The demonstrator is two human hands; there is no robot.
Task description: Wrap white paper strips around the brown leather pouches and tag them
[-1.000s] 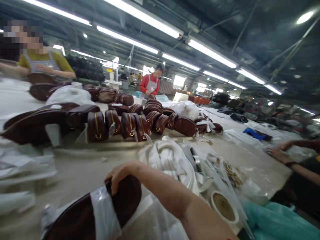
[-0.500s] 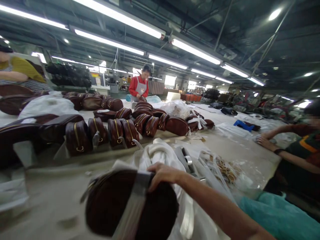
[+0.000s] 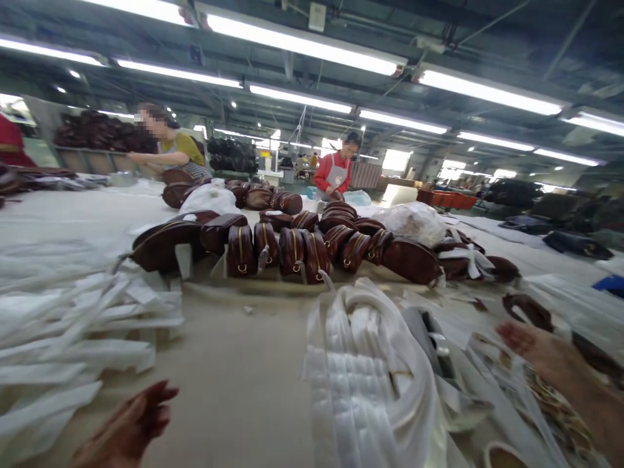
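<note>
My left hand [image 3: 134,419] is at the lower left above the table, fingers loosely bent and slightly apart, holding nothing. Strips of white paper or plastic [image 3: 97,351] lie just beyond it. On the right, my right hand [image 3: 531,344] is stretched out flat and somewhat blurred, with nothing visible in it. It is near a dark brown strap-like piece [image 3: 529,311] and over a clear plastic bag [image 3: 507,383] of small tan and gold-coloured parts. Between my hands lies a bundle of white plastic sleeves [image 3: 370,377].
A row of dark brown zippered leather bags [image 3: 292,253] runs across the table [image 3: 234,377]. A grey tape dispenser [image 3: 431,338] stands right of the sleeves. Co-workers in yellow [image 3: 195,153] and red with a grey apron [image 3: 336,170] are at the far side.
My right hand has let go of the brown bag, which has left the foreground, and has moved to the right. My left hand has come into view. The view has turned left.
</note>
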